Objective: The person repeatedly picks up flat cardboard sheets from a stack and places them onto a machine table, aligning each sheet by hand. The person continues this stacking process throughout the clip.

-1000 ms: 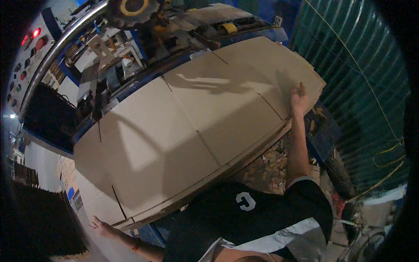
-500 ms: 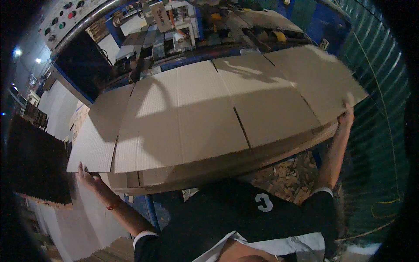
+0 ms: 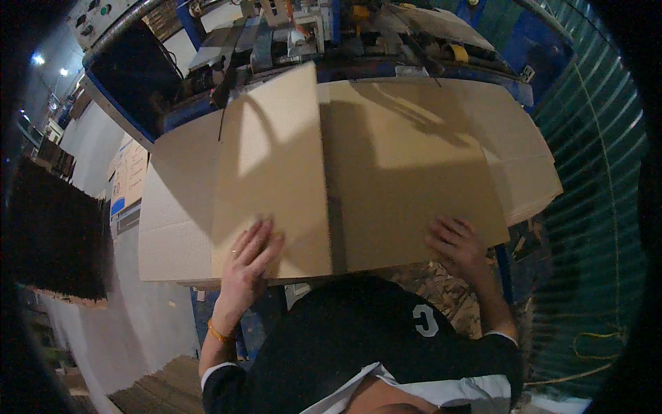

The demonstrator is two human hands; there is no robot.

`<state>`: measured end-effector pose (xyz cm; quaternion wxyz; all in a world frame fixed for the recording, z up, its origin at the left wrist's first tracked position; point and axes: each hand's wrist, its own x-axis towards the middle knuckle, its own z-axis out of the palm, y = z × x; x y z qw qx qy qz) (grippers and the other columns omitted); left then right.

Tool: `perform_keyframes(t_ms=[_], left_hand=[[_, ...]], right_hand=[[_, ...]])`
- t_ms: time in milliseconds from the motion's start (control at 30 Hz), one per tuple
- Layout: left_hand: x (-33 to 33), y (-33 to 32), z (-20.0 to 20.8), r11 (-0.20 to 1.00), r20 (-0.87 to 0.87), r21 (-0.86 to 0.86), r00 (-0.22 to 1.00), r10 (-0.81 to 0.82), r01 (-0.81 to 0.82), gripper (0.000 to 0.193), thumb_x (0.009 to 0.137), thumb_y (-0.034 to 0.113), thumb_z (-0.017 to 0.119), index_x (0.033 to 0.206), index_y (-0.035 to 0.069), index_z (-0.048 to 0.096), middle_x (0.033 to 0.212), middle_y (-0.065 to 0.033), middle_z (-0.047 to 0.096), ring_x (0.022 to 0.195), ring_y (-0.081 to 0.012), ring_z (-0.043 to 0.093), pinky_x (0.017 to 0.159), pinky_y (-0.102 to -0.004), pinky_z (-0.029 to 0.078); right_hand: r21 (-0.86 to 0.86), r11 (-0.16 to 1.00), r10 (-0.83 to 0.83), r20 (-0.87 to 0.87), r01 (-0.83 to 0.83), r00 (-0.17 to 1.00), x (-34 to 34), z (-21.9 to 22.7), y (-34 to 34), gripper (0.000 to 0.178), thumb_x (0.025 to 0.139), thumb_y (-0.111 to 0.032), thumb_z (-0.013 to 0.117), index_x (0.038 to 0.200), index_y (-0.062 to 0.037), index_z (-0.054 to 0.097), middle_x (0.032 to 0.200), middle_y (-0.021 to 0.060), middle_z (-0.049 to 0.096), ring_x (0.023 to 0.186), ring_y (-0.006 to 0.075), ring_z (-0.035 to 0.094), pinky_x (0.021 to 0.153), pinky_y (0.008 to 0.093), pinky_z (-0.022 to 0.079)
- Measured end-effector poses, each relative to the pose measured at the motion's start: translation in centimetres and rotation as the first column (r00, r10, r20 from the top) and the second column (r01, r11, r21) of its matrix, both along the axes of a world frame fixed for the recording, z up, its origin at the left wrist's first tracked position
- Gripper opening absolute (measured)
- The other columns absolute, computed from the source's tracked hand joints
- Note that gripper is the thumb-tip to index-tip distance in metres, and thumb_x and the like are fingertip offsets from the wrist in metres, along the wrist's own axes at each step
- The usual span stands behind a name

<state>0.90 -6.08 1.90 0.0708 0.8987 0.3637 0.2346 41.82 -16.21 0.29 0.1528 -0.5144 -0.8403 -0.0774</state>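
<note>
Cardboard panels, left hand nearer the gap

Left panel and right panel, both brown, lie side by side on a paler cardboard layer; together their long axis runs left to right across the person's front. From either hand the board stretches away toward the blue machine past the layer's far edge. The gap between the panels runs outward from the near edge. The left hand rests at the left panel's near edge, fingers extended and loosely parted, closed around nothing, and sits closer to that gap. The right hand, slightly blurred, is over the right panel by its near right corner, fingers spread and a little bent; I cannot tell how firmly it presses. The left panel's far inner corner tilts up, while the right panel looks nearly flat.
</note>
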Motion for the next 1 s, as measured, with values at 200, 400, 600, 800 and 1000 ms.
perform_keyframes(t_ms=[200,400,600,800,1000], left_hand=[[0.9,1.6,-0.2,0.998,-0.259,-0.016,0.964,-0.056,0.053,0.047,0.078,0.012,0.051,0.125,0.015,0.051,0.136,-0.0116,0.041,0.126,-0.03,0.038,0.104,-0.0468,0.029],[0.3,4.6,-0.8,0.999,-0.239,0.044,0.971,0.012,-0.002,0.051,0.081,0.011,0.046,0.131,0.016,0.044,0.138,-0.0121,0.038,0.127,-0.0306,0.036,0.105,-0.0468,0.027],[1.7,10.6,-0.3,0.997,-0.038,0.068,0.999,0.028,-0.025,0.053,0.082,0.008,0.045,0.134,0.013,0.04,0.137,-0.0138,0.037,0.127,-0.0321,0.034,0.105,-0.0464,0.027],[4.8,20.5,-2.4,0.976,-0.016,0.215,1.0,0.027,-0.023,0.056,0.079,0.009,0.054,0.133,0.013,0.041,0.135,-0.0136,0.039,0.122,-0.0309,0.04,0.103,-0.0469,0.029],[5.8,26.3,-3.7,0.866,-0.237,0.478,0.928,0.287,-0.145,0.055,0.082,0.01,0.048,0.136,0.011,0.035,0.134,-0.0136,0.04,0.123,-0.0298,0.039,0.101,-0.0478,0.03]], right_hand=[[-0.046,0.995,0.088,0.043,-0.086,0.995,1.4,-0.2,2.2,0.046,0.076,-0.029,0.065,0.121,-0.0206,0.054,0.133,0.0036,0.046,0.123,0.0255,0.041,0.101,0.0463,0.032],[-0.15,0.985,0.099,0.103,-0.083,0.99,2.1,-1.0,7.8,0.061,0.076,-0.05,0.061,0.127,-0.0183,0.048,0.135,0.0047,0.042,0.125,0.0268,0.037,0.102,0.0465,0.029],[-0.096,0.994,0.073,0.148,-0.059,0.986,4.0,-0.2,15.3,0.076,0.073,-0.062,0.054,0.133,-0.017,0.041,0.138,0.0065,0.039,0.127,0.0284,0.035,0.103,0.0483,0.026],[-0.172,0.983,-0.047,0.085,0.061,0.995,5.3,0.3,24.5,0.069,0.076,-0.063,0.051,0.128,-0.0176,0.048,0.139,0.0027,0.038,0.127,0.028,0.034,0.104,0.0453,0.025],[-0.073,0.947,-0.301,0.139,0.312,0.944,3.8,-1.4,28.4,0.05,0.086,-0.048,0.048,0.127,-0.0207,0.049,0.142,0.0027,0.032,0.13,0.0276,0.028,0.103,0.0483,0.025]])
